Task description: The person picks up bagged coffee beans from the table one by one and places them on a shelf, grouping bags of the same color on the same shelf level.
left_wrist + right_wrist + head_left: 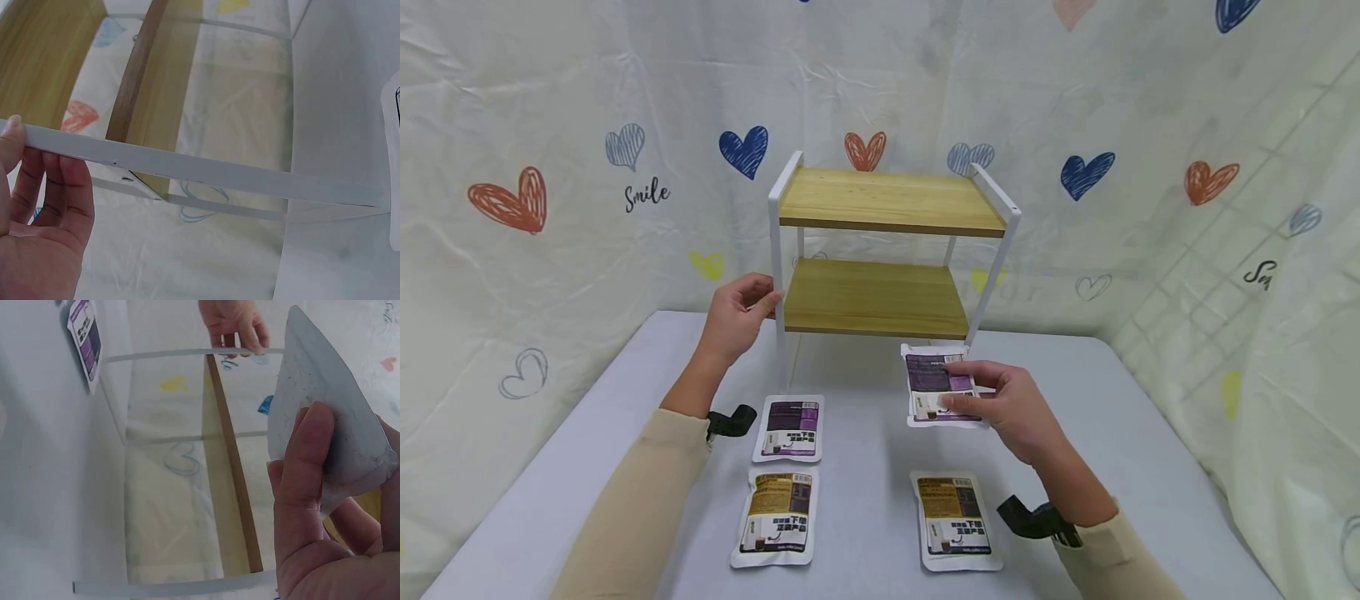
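Observation:
A two-tier shelf (887, 200) with wooden boards and a white frame stands at the back of the table. My left hand (733, 321) pinches its white front left upright (187, 165) between thumb and fingers, at about the height of the lower board (876, 298). Below the lower board's right front corner, my right hand (1018, 408) holds a purple-labelled pouch (934, 377) by its right side, label facing me. In the right wrist view the pouch's plain white back (325, 369) shows, with fingers pressed against it.
On the white table (865, 500) lie a purple-labelled pouch (790, 429) at left, a brown-labelled pouch (777, 518) just in front of it, and another brown-labelled pouch (957, 521) at right. A heart-printed curtain (880, 83) hangs behind the shelf.

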Tool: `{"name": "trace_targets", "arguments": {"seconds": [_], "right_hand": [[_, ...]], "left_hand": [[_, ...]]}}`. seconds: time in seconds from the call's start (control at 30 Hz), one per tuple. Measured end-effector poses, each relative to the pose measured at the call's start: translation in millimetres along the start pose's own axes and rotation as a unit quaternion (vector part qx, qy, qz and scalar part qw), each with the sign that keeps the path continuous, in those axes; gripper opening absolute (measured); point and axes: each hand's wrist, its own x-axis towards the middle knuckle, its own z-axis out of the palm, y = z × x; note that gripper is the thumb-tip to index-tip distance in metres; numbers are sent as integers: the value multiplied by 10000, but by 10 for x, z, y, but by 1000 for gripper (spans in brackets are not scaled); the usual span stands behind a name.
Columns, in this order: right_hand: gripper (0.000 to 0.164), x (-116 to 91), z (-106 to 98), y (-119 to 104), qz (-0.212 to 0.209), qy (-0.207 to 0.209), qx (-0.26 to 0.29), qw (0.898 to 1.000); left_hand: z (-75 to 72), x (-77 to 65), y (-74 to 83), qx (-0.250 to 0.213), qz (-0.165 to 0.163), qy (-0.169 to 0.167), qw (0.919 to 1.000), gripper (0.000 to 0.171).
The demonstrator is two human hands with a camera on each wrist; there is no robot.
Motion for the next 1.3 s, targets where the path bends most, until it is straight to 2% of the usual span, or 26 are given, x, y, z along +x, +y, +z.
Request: {"name": "trace_targets", "arguments": {"seconds": [0.5, 1.03, 1.3], "right_hand": [[54, 18, -39, -127, -283, 45, 127, 9995], [52, 6, -101, -373, -522, 168, 329, 9980], [46, -8, -169, -504, -628, 11, 609, 9962]], "left_hand": [[5, -13, 24, 17, -18, -11, 10000, 25], [-11, -21, 18, -2, -66, -22, 10000, 28], [-14, -11, -6, 12, -71, -47, 10000, 30]]}}
